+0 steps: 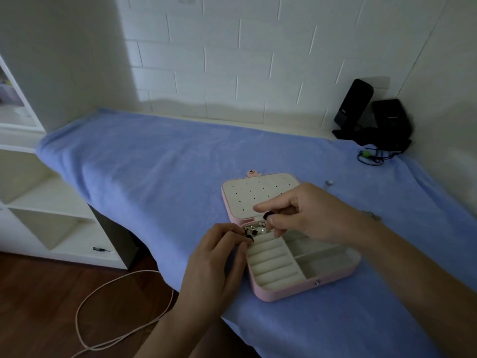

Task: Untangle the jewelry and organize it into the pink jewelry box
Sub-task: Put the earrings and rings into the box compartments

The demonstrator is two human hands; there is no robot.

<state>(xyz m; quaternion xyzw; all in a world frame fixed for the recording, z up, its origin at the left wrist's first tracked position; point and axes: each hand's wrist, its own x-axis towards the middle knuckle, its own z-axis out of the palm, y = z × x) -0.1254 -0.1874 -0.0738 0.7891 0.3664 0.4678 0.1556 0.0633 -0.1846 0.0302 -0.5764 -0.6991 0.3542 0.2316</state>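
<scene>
Close together, the left hand (219, 254) and right hand (312, 213) each pinch dark jewelry (267, 216) in curled fingertips.

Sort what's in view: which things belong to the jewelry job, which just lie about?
Job: pink jewelry box, jewelry cluster inside it, black pieces pinched by left hand and right hand, silvery piece on towel.
Lying about: black speakers, floor cable.

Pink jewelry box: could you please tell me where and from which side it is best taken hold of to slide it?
Probably the front wall of the pink jewelry box beside the snap, approached from the near side, thumb outside, fingers in the bare compartment. Its lid lies flat open, so it offers a poor grip.
</scene>
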